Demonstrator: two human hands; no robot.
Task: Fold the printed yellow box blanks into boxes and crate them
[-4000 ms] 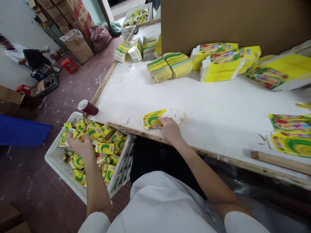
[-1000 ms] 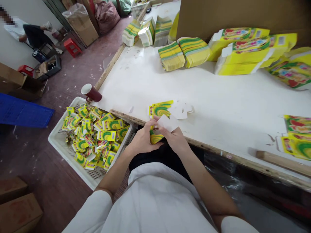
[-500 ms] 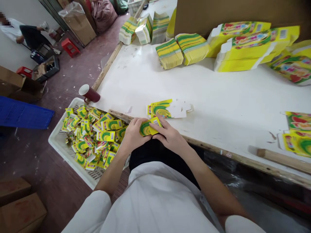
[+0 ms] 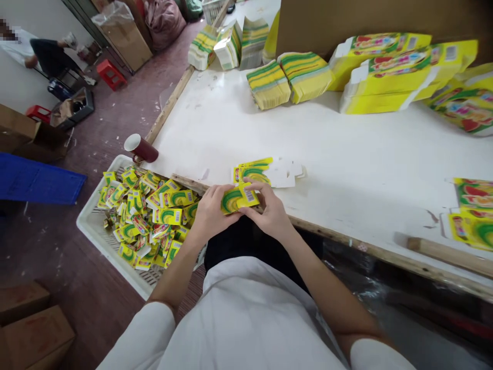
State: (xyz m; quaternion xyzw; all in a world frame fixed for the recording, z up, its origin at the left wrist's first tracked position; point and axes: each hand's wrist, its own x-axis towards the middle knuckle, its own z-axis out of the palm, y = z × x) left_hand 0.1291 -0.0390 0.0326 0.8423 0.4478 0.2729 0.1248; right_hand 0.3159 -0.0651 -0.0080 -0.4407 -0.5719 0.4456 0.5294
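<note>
Pinching a small yellow box just below the frame's centre, the left hand curls round one end; the right hand grips the other between thumb and fingers. At lower left, a white basket holds many similar boxes.

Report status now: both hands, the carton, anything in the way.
Left hand and right hand gripping small carton. Carton's barcode end toward right hand. Flat carton on table just beyond; nothing seen blocking hands.
</note>
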